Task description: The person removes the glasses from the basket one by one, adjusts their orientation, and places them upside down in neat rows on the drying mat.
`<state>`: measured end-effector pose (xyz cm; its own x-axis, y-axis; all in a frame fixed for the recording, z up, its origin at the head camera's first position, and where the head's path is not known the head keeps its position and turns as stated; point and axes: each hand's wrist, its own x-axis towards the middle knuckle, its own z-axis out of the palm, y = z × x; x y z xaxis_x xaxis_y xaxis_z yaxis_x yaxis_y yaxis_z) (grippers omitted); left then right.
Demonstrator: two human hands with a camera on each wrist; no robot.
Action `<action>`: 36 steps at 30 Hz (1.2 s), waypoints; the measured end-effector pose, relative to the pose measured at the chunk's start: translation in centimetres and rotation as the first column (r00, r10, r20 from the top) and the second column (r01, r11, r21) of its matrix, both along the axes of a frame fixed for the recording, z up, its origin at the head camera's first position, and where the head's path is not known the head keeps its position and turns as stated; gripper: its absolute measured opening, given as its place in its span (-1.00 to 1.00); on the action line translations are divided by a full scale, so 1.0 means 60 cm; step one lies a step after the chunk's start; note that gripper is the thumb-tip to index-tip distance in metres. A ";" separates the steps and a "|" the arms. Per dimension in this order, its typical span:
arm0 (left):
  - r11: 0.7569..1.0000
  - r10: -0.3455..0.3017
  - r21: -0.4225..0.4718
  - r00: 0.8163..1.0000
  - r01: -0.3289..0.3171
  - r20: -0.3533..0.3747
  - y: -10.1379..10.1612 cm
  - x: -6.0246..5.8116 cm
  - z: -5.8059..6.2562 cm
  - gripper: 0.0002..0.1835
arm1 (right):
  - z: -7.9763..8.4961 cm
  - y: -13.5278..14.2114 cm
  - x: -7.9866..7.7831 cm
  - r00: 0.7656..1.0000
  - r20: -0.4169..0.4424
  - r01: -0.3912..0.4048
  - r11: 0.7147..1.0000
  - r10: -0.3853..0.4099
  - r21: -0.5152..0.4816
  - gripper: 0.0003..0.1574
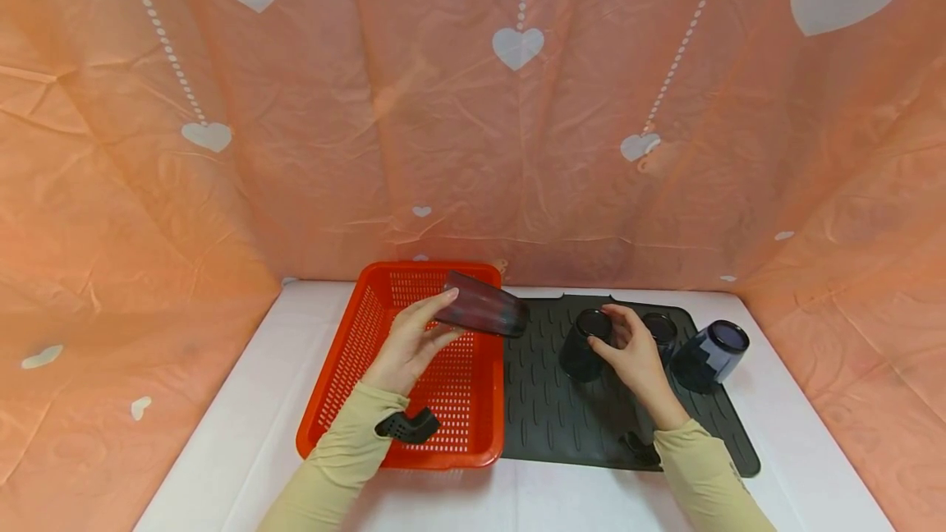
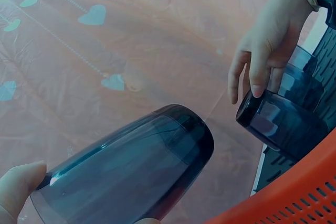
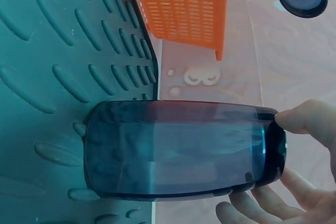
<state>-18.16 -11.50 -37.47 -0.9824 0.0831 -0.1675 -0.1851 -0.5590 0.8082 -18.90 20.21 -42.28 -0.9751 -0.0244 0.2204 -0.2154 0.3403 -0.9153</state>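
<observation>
My left hand (image 1: 420, 343) grips a dark tinted drinking glass (image 1: 484, 306) near its rim, thumb on one side and fingers beneath. That glass is tilted nearly on its side above the right part of the red plastic basket (image 1: 490, 425), its thick base pointing right. Over the black ridged mat (image 1: 539, 425), my right hand (image 1: 634, 351) pinches the base of a second tinted glass (image 1: 580, 355) between thumb and fingers. This glass stands upside down, its rim down at the mat in the right wrist view (image 3: 184, 150).
Two more tinted glasses stand base up on the mat's right side: one glass (image 1: 660, 327) partly behind my right hand, another glass (image 1: 709, 358) near the mat's right edge. A white table (image 1: 244, 401) lies beneath; an orange curtain with hearts (image 1: 458, 146) encloses the back and sides.
</observation>
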 end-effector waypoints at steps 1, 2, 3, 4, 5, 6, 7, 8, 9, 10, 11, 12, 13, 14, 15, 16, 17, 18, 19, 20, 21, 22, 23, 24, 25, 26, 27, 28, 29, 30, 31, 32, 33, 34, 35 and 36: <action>1.000 0.002 0.001 1.000 -0.002 0.001 0.001 0.000 -0.001 -0.93 | -0.004 0.002 -0.003 1.000 0.001 0.005 1.000 -0.005 0.005 -0.29; 1.000 0.004 0.001 1.000 -0.004 0.002 0.002 0.001 -0.001 -0.93 | -0.008 0.005 -0.006 1.000 0.002 0.008 1.000 -0.008 0.010 -0.30; 1.000 0.007 -0.001 1.000 -0.007 0.001 0.003 0.001 -0.001 -0.93 | -0.012 0.007 -0.008 1.000 -0.001 0.011 1.000 -0.011 0.016 -0.31; 1.000 0.010 -0.004 1.000 -0.010 -0.001 0.004 0.001 -0.002 -0.93 | -0.015 0.009 -0.011 1.000 -0.006 0.014 1.000 -0.014 0.022 -0.32; 1.000 0.012 -0.005 1.000 -0.012 0.001 0.005 0.001 -0.002 -0.93 | -0.016 0.010 -0.011 1.000 -0.011 0.014 1.000 -0.014 0.023 -0.33; 1.000 0.013 -0.007 1.000 -0.013 0.003 0.006 0.002 -0.002 -0.92 | -0.016 0.011 -0.012 1.000 -0.016 0.014 1.000 -0.014 0.021 -0.33; 1.000 0.015 -0.007 1.000 -0.015 0.007 0.007 0.002 -0.003 -0.92 | -0.016 0.011 -0.013 1.000 -0.022 0.013 1.000 -0.013 0.017 -0.34; 1.000 0.015 -0.007 1.000 -0.015 0.011 0.008 0.002 -0.003 -0.92 | -0.014 0.011 -0.013 1.000 -0.029 0.010 1.000 -0.010 0.009 -0.34; 1.000 0.016 -0.003 1.000 -0.016 0.015 0.008 0.002 -0.004 -0.92 | -0.013 0.011 -0.013 0.999 -0.033 0.010 1.000 -0.010 0.007 -0.35; 1.000 0.016 0.003 1.000 -0.016 0.021 0.009 0.002 -0.004 -0.91 | -0.010 0.011 -0.013 0.999 -0.034 0.010 1.000 -0.010 0.002 -0.36; 1.000 0.016 0.011 1.000 -0.016 0.027 0.010 0.002 -0.005 -0.90 | -0.008 0.010 -0.013 0.999 -0.035 0.009 1.000 -0.009 -0.004 -0.37; 1.000 0.015 0.016 0.999 -0.015 0.030 0.011 0.003 -0.005 -0.90 | -0.006 0.009 -0.013 0.999 -0.037 0.009 1.000 -0.009 -0.008 -0.38; 1.000 0.014 0.021 0.999 -0.015 0.030 0.011 0.003 -0.005 -0.89 | -0.003 0.009 -0.012 0.999 -0.038 0.007 1.000 -0.007 -0.011 -0.38; 1.000 0.013 0.025 0.999 -0.014 0.031 0.012 0.003 -0.006 -0.88 | -0.001 0.008 -0.012 0.999 -0.037 0.006 1.000 -0.007 -0.013 -0.38; 1.000 0.011 0.028 0.999 -0.012 0.030 0.013 0.003 -0.007 -0.87 | 0.002 0.007 -0.011 0.999 -0.034 0.004 1.000 -0.005 -0.017 -0.38; 0.999 0.009 0.032 1.000 -0.010 0.030 0.013 0.003 -0.007 -0.85 | 0.004 0.007 -0.011 0.999 -0.034 0.001 1.000 -0.002 -0.023 -0.38; 0.999 0.008 0.035 1.000 -0.009 0.029 0.014 0.003 -0.007 -0.84 | 0.007 0.006 -0.010 0.999 -0.033 -0.003 1.000 0.002 -0.029 -0.38; 0.999 0.007 0.036 1.000 -0.008 0.028 0.015 0.003 -0.007 -0.82 | 0.009 0.006 -0.009 0.999 -0.032 -0.006 0.999 0.005 -0.035 -0.37; 0.999 0.007 0.037 1.000 -0.008 0.027 0.015 0.003 -0.007 -0.80 | 0.012 0.005 -0.008 0.999 -0.031 -0.010 0.999 0.009 -0.044 -0.37; 0.999 0.007 0.038 1.000 -0.009 0.028 0.016 0.004 -0.007 -0.80 | 0.014 0.005 -0.008 0.999 -0.035 -0.013 0.999 0.011 -0.052 -0.37; 0.999 0.009 0.040 1.000 -0.011 0.029 0.017 0.003 -0.007 -0.79 | 0.016 0.005 -0.007 0.999 -0.039 -0.017 0.998 0.015 -0.057 -0.36; 0.999 0.012 0.042 0.999 -0.013 0.032 0.018 0.004 -0.007 -0.79 | 0.018 0.004 -0.006 0.999 -0.045 -0.020 0.998 0.017 -0.061 -0.36; 0.999 0.015 0.043 0.999 -0.017 0.034 0.019 0.004 -0.006 -0.80 | 0.020 0.004 -0.005 0.999 -0.049 -0.022 0.998 0.018 -0.067 -0.36; 0.999 0.018 0.044 0.999 -0.019 0.036 0.020 0.004 -0.006 -0.81 | 0.022 0.003 -0.005 0.998 -0.055 -0.024 0.997 0.020 -0.075 -0.36; 0.999 0.019 0.045 0.999 -0.021 0.038 0.021 0.004 -0.006 -0.82 | 0.024 0.003 -0.004 0.998 -0.061 -0.026 0.996 0.022 -0.081 -0.37; 0.999 0.022 0.048 0.999 -0.024 0.042 0.022 0.003 -0.006 -0.83 | 0.026 0.002 -0.004 0.998 -0.063 -0.028 0.996 0.023 -0.087 -0.38; 0.998 0.023 0.052 0.999 -0.025 0.044 0.023 0.003 -0.005 -0.84 | 0.027 0.002 -0.004 0.998 -0.065 -0.030 0.995 0.024 -0.094 -0.38; 0.998 0.020 0.051 0.999 -0.022 0.040 0.023 0.002 -0.006 -0.85 | 0.029 0.001 -0.004 0.998 -0.065 -0.032 0.994 0.026 -0.102 -0.39; 0.998 0.018 0.054 0.999 -0.020 0.037 0.024 0.002 -0.006 -0.85 | 0.030 0.000 -0.004 0.997 -0.065 -0.035 0.993 0.028 -0.111 -0.39; 0.998 0.016 0.058 0.999 -0.018 0.036 0.025 0.002 -0.006 -0.85 | 0.031 0.000 -0.004 0.997 -0.067 -0.039 0.992 0.031 -0.120 -0.39; 0.998 0.013 0.057 0.999 -0.015 0.032 0.026 0.001 -0.005 -0.84 | 0.032 -0.001 -0.004 0.997 -0.070 -0.042 0.991 0.033 -0.128 -0.39; 0.998 0.010 0.060 0.999 -0.011 0.032 0.027 0.001 -0.005 -0.84 | 0.034 -0.002 -0.004 0.997 -0.073 -0.046 0.990 0.036 -0.137 -0.39; 0.998 0.009 0.059 0.999 -0.011 0.030 0.028 0.001 -0.004 -0.83 | 0.035 -0.003 -0.004 0.996 -0.080 -0.052 0.988 0.041 -0.147 -0.40; 0.998 0.009 0.055 1.000 -0.010 0.028 0.029 0.001 -0.004 -0.82 | 0.035 -0.005 -0.004 0.995 -0.089 -0.059 0.986 0.045 -0.157 -0.40; 0.998 0.007 0.059 0.999 -0.009 0.033 0.030 0.002 -0.003 -0.82 | 0.036 -0.006 -0.005 0.994 -0.098 -0.066 0.984 0.050 -0.168 -0.41; 0.998 0.007 0.065 0.999 -0.010 0.038 0.031 0.002 -0.002 -0.81 | 0.037 -0.007 -0.005 0.993 -0.107 -0.074 0.981 0.055 -0.179 -0.41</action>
